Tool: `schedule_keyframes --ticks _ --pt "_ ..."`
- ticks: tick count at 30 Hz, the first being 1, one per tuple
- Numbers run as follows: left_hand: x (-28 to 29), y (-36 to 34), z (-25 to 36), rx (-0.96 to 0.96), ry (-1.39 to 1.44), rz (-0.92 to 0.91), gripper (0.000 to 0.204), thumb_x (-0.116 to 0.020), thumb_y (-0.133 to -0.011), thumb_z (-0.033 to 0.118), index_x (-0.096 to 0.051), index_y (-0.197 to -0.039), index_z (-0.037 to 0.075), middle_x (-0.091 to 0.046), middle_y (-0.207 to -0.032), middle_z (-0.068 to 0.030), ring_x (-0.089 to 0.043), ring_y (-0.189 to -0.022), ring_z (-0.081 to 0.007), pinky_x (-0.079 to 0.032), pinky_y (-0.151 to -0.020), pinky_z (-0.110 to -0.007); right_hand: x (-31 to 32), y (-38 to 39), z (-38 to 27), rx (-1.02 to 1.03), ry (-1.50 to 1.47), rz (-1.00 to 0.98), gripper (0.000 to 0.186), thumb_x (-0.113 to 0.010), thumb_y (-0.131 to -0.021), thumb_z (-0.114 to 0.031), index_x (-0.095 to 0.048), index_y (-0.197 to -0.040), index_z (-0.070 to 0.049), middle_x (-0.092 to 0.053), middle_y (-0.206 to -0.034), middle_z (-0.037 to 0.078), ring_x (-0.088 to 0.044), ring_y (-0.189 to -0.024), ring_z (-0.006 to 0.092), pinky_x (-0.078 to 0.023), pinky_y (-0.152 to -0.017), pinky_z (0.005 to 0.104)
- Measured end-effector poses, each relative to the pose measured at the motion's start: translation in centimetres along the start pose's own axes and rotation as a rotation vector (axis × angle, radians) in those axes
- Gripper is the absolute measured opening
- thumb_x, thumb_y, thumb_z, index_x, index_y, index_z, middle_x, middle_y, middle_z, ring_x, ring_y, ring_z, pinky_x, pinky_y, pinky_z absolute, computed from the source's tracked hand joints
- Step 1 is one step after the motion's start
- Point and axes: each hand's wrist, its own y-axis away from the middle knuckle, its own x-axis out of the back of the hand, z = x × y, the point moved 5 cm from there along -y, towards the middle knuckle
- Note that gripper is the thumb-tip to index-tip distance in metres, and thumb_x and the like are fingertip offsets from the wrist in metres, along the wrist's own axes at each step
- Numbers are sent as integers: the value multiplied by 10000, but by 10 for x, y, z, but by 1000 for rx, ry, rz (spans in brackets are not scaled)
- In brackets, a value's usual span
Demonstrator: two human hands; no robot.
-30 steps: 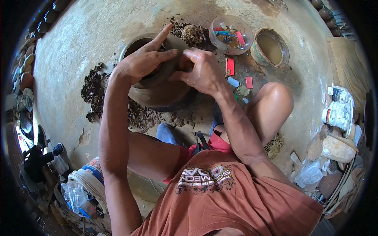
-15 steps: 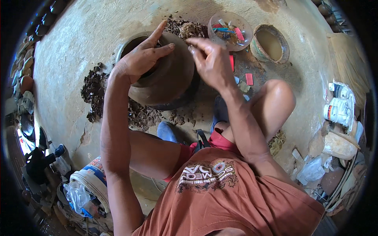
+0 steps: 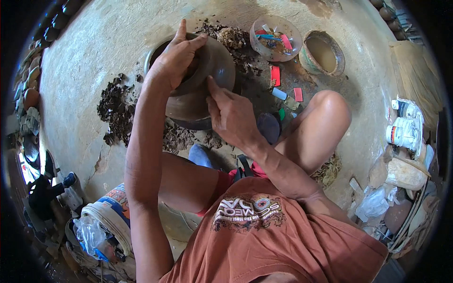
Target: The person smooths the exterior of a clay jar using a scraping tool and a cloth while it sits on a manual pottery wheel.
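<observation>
A round brown clay pot (image 3: 198, 106) with a wide mouth stands on the floor before me. My left hand (image 3: 177, 59) lies over its mouth at the rim, forefinger and thumb stretched apart; its other fingers are partly hidden at the opening. On the near right of the pot's shoulder, the forefinger of my right hand (image 3: 236, 118) is stretched against the clay. The thumb sits lower, apart from the forefinger, while the remaining fingers curl underneath, mostly out of sight. No tool shows in either hand.
Dark clay scraps (image 3: 115, 111) lie around the pot. Beyond it to the right are a clear plastic bowl (image 3: 276, 56) of small tools and a tub (image 3: 309, 61) of murky water. Small red pieces (image 3: 275, 75) lie nearby. A white bucket (image 3: 106, 212) stands at lower left.
My right hand has come down and toward me, from above the pot's far right side to its near shoulder. My left hand has shifted slightly right along the rim.
</observation>
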Motion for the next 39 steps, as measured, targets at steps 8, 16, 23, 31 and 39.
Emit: schedule_keyframes --ticks 8,16,23,31,39 --pt "21 -19 -19 -170 -157 -212 829 -720 -1014 310 -249 -1691 230 -517 -744 43 -459 -660 -70 -389 -588 -253 18 -32 24 74 -7 69 376 -631 -919 -38 -682 -1289 2 -718 -895 229 -715 -814 438 -589 -745 484" --pt "3 -13 -12 -71 82 -228 822 -725 -1017 291 -255 -1689 247 -464 -704 86 -420 -602 -37 -334 -540 -217 14 -25 23 109 -73 109 383 -602 -918 4 -684 -1291 12 -729 -994 228 -726 -878 409 -590 -766 459" --pt "21 -29 -21 -47 80 -179 836 -720 -1016 280 -230 -1693 270 -720 -1037 -58 -642 -799 -125 -542 -771 -297 0 13 -18 224 101 -24 377 -698 -903 -108 -693 -1265 -6 -665 -828 153 -690 -730 347 -570 -645 446" --pt "30 44 34 -219 -84 -71 746 -611 -1069 404 -237 -1687 219 -755 -896 -183 -740 -744 -203 -582 -664 -318 59 -25 -11 194 -105 130 295 -770 -887 -132 -745 -1161 -27 -661 -863 134 -678 -709 306 -557 -630 397" --pt "-9 71 78 -476 58 -41 725 -430 -1080 608 -342 -1655 175 -626 -702 -5 -548 -543 -60 -401 -462 -220 101 -97 -63 574 -251 175 317 -785 -824 -142 -754 -1113 -15 -715 -958 167 -711 -921 366 -577 -865 441"
